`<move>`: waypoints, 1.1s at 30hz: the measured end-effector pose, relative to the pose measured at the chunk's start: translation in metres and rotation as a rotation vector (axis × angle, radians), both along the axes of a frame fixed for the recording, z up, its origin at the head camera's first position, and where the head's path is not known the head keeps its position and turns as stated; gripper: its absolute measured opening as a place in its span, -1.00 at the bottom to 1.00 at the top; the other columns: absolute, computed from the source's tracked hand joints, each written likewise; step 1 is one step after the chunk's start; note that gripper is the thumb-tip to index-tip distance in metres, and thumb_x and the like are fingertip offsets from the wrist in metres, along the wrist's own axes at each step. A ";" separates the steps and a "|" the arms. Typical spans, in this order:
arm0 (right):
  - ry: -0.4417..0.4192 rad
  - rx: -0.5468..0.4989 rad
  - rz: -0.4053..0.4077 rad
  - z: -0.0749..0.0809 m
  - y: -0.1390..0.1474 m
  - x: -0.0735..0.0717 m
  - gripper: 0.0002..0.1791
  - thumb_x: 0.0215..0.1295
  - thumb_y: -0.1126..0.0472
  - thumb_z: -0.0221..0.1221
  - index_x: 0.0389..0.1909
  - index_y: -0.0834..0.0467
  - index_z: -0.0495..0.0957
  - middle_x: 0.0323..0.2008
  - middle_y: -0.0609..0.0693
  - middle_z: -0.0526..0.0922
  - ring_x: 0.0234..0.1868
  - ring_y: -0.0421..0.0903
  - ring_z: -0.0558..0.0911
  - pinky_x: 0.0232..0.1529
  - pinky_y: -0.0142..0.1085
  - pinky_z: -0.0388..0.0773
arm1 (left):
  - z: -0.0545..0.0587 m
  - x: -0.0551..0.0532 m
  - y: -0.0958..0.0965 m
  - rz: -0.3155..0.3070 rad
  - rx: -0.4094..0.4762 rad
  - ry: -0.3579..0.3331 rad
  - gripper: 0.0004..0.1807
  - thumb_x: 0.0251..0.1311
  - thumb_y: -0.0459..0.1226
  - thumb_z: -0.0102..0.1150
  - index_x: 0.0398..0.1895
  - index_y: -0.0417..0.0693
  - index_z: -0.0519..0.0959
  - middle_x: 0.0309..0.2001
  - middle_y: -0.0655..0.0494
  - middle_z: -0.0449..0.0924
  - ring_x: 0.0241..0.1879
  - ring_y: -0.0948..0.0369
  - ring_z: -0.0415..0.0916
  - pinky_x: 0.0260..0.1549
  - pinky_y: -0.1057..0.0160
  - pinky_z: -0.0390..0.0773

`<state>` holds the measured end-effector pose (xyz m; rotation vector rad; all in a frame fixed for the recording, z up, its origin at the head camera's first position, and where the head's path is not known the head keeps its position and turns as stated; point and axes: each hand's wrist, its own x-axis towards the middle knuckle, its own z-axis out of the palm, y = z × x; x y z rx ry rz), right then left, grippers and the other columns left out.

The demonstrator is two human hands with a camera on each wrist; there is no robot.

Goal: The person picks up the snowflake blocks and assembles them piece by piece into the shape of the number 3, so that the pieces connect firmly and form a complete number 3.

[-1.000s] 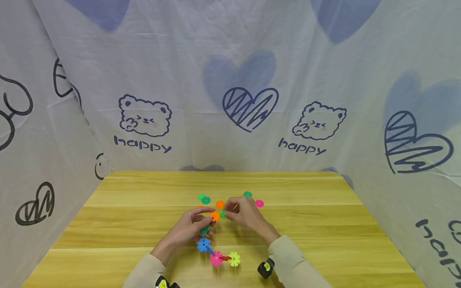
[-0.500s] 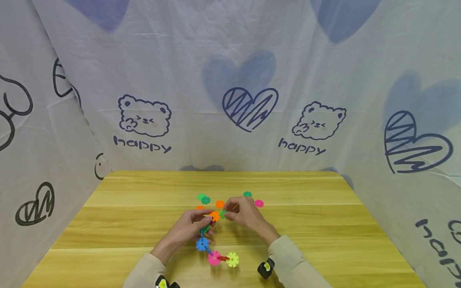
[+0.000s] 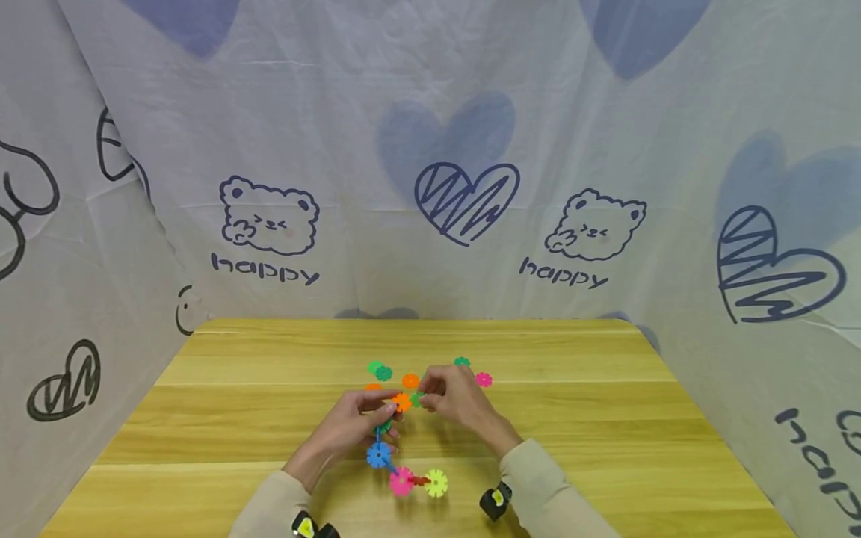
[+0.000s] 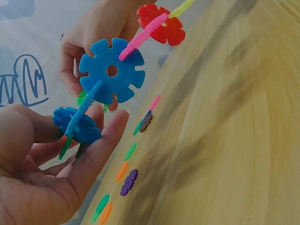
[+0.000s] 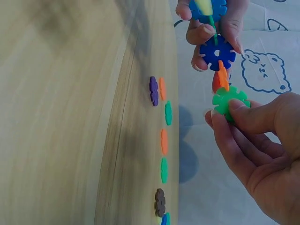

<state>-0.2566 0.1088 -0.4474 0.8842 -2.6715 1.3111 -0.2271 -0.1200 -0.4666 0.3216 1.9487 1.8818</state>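
Note:
My left hand grips a chain of slotted plastic snowflake discs by its dark blue disc. Set into that disc is an orange disc, seen edge-on in the right wrist view. Between thumb and fingers, my right hand pinches a green snowflake disc right at the orange one's edge. The rest of the chain hangs toward me: a blue disc, a pink disc, a red disc and a yellow disc at the end.
Loose discs lie on the wooden table beyond the hands, among them orange, green, pink, purple and brown. A printed cloth hangs behind the table and at both sides.
The hanging end of the chain has swayed slightly left and partly back. Both hands keep nearly the same place and hold.

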 end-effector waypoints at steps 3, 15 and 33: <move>0.012 -0.002 0.000 0.000 0.000 0.001 -0.94 0.28 0.44 0.34 -0.36 0.26 0.68 -0.45 0.05 0.75 -0.49 -0.23 0.65 -0.43 -0.46 0.63 | 0.001 0.000 0.001 0.002 0.001 0.002 -0.46 0.57 -0.28 0.02 0.50 -0.33 0.30 0.01 -0.28 0.66 -0.32 0.20 0.69 -0.26 0.11 0.79; 0.043 0.007 -0.002 0.000 -0.001 0.001 -0.91 0.28 0.45 0.34 -0.38 0.23 0.68 -0.46 0.04 0.76 -0.49 -0.25 0.65 -0.42 -0.47 0.63 | 0.003 -0.001 0.000 -0.002 -0.016 0.013 -0.48 0.56 -0.26 0.04 0.47 -0.32 0.35 0.01 -0.32 0.66 -0.36 0.22 0.68 -0.28 0.13 0.79; 0.080 -0.014 -0.022 -0.002 -0.003 0.003 -0.88 0.28 0.47 0.33 -0.40 0.22 0.67 -0.48 0.06 0.76 -0.53 -0.22 0.67 -0.45 -0.49 0.62 | 0.003 -0.002 0.001 0.019 -0.033 0.013 -0.49 0.56 -0.24 0.05 0.47 -0.26 0.38 0.02 -0.29 0.68 -0.35 0.24 0.68 -0.35 0.27 0.75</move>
